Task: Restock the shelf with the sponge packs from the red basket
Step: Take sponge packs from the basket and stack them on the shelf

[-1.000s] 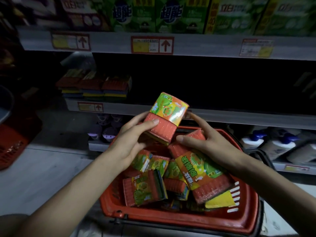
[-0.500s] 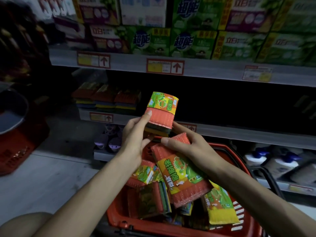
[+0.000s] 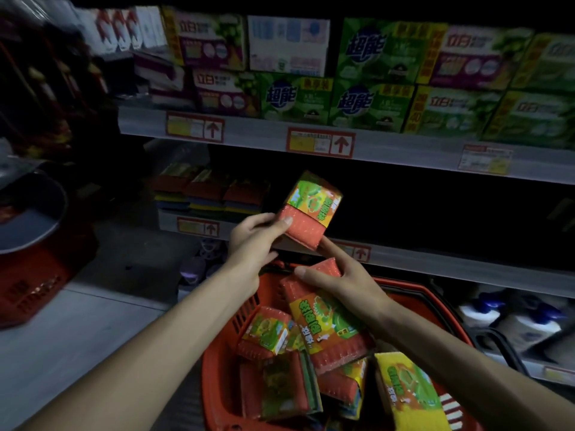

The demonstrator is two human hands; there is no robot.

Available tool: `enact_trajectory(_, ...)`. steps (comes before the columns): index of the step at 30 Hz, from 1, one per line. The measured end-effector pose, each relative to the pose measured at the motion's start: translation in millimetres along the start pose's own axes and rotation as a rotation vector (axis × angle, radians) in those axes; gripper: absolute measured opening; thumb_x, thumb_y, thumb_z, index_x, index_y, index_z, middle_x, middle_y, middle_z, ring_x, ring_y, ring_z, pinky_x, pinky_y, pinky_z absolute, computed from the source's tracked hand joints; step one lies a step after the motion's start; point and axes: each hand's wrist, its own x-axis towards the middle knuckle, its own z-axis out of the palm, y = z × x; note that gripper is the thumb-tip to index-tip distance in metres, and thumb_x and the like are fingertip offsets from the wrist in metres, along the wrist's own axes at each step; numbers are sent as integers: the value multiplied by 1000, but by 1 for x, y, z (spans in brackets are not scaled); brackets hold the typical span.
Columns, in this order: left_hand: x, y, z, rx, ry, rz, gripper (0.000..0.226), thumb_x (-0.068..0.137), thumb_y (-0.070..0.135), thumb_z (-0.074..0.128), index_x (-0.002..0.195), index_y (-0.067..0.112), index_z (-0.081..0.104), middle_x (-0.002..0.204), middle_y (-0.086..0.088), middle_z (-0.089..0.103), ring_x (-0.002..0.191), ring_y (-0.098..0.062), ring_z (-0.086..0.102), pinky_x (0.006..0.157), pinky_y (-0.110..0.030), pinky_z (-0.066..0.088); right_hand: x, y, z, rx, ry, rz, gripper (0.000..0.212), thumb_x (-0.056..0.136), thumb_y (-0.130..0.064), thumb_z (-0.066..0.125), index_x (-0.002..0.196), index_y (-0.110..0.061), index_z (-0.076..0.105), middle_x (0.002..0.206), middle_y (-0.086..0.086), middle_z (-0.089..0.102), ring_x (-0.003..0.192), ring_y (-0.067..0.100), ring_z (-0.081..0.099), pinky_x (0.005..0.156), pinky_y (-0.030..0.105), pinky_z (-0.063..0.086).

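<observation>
My left hand [image 3: 253, 241] grips an orange sponge pack [image 3: 311, 209] with a green and yellow label, held up in front of the dark middle shelf [image 3: 435, 262]. Just below it, my right hand [image 3: 342, 281] holds a second, larger sponge pack [image 3: 329, 325] above the red basket [image 3: 217, 377]. Several more sponge packs [image 3: 267, 334] lie loose in the basket. A few stacked sponge packs [image 3: 211, 194] sit at the left end of the middle shelf.
Green and purple detergent boxes [image 3: 373, 73] fill the upper shelf. White bottles with blue caps [image 3: 510, 318] stand on the lower shelf at right. Another red basket [image 3: 37, 281] holding a dark pan sits on the floor at left.
Both hands have risen from the basket toward the middle shelf, each carrying its sponge pack. The view has tilted upward, showing more of the upper shelf.
</observation>
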Motion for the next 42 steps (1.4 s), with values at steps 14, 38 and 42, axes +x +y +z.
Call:
enact_trajectory(14, 48, -16, 12, 175, 136, 129, 24, 85, 40, 80, 101, 25, 71, 104, 3, 71, 96, -16, 66, 64, -21, 44, 51, 10, 4, -37, 86, 11, 57, 74, -43, 81, 110, -75, 50, 108, -12, 75, 92, 11, 76, 81, 27, 61)
enact_trajectory(38, 64, -23, 10, 278, 184, 70, 49, 99, 18, 57, 148, 16, 50, 142, -5, 61, 125, -22, 61, 98, -34, 50, 93, 4, 13, -4, 165, 143, 75, 81, -41, 83, 142, -18, 46, 100, 3, 75, 71, 13, 77, 59, 23, 60)
enact_trajectory(42, 64, -22, 11, 259, 198, 45, 48, 97, 16, 57, 145, 14, 52, 130, -5, 68, 115, -23, 66, 101, -44, 53, 92, -1, 14, 21, 131, 153, 46, 81, -38, 83, 116, -29, 53, 94, 3, 76, 70, 16, 77, 58, 23, 59)
